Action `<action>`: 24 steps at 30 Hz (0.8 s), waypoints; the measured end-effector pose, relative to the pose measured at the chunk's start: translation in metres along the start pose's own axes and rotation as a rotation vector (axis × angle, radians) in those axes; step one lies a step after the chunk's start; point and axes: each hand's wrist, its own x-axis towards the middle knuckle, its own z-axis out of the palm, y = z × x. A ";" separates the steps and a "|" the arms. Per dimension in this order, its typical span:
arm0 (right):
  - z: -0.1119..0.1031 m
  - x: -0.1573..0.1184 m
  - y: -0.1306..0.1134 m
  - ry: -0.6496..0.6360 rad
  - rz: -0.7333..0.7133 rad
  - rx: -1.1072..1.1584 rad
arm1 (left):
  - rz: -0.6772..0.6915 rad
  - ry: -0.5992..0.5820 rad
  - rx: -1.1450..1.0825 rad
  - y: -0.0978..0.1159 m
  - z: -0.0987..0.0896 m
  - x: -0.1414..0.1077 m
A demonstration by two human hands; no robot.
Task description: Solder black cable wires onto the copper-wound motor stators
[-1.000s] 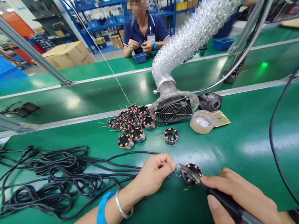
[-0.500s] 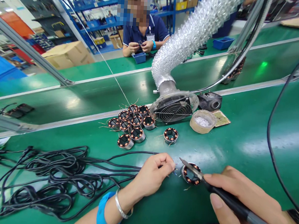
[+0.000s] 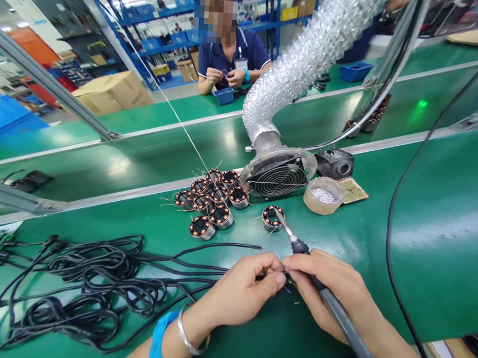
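Note:
My left hand (image 3: 247, 288) is closed in a pinch on the end of a black cable (image 3: 211, 282), with thin coloured wire ends (image 3: 289, 284) showing by the fingertips. My right hand (image 3: 338, 287) is wrapped round a soldering iron (image 3: 331, 302), and its thumb and forefinger meet the left fingertips. The iron points up and away, its tip overlapping a copper-wound stator (image 3: 273, 218) in view; contact cannot be made out. Behind the hands, the nearer stator from before is hidden.
Several stators (image 3: 220, 216) are grouped at the bench's back. A fume extractor (image 3: 278, 176) with a silver duct, a round tub of metallic bits (image 3: 323, 196) and an iron stand (image 3: 336, 163) are nearby. Coiled black cables (image 3: 93, 278) lie left. A co-worker (image 3: 233, 58) sits opposite.
My right hand has moved left with the soldering iron and met my left fingertips. The iron's tip has swung up and away, and the nearer stator has gone from sight.

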 end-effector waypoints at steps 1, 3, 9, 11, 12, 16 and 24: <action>-0.001 -0.002 -0.001 0.007 0.004 -0.006 | 0.005 0.024 0.037 0.001 0.000 -0.001; -0.002 -0.005 -0.002 0.006 0.008 -0.014 | -0.007 0.055 0.025 0.002 0.001 -0.001; 0.009 -0.013 -0.002 0.114 -0.024 -0.091 | -0.181 0.019 -0.407 -0.004 0.010 0.006; 0.013 -0.014 -0.001 0.180 -0.035 -0.100 | -0.247 0.012 -0.503 -0.006 0.013 0.007; 0.013 -0.014 0.000 0.193 -0.027 -0.099 | -0.255 0.026 -0.526 -0.007 0.014 0.007; 0.010 -0.014 0.001 0.112 0.136 -0.059 | -0.207 0.124 -0.529 -0.006 0.019 0.005; 0.022 -0.015 0.010 0.291 0.088 -0.143 | -0.148 0.302 -0.438 -0.010 0.032 0.007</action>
